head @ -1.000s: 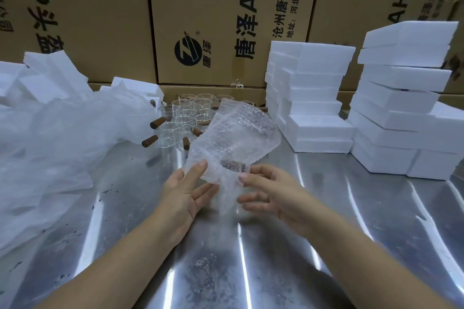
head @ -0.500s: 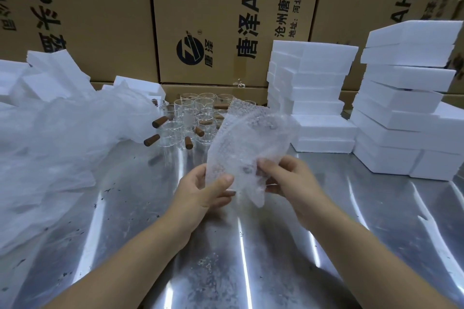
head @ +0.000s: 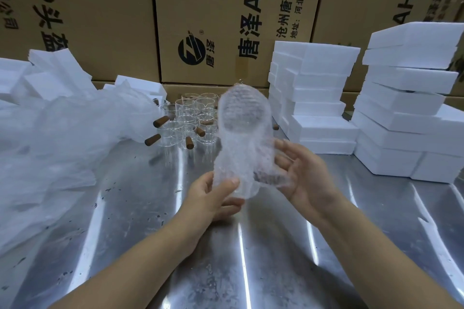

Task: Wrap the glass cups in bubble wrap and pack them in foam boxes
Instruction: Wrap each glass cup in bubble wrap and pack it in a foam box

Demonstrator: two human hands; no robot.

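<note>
Head: upright bubble-wrap bundle (translucent).

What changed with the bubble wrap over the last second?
The bubble wrap rose and turned upright, bulging like a pouch. The left hand now pinches its lower edge; the right hand pinched it, then opened to cradle its side. The glass cups and foam boxes are unmoved.

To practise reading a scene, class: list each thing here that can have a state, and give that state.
Bubble wrap: curled round, held up off the table.
Left hand: pinches the wrap's lower edge.
Right hand: fingers nearly straight, cradles the wrap.
Cups: unwrapped, upright, clustered on the table.
Foam boxes: closed, stacked.
Plastic sheet: crumpled.
</note>
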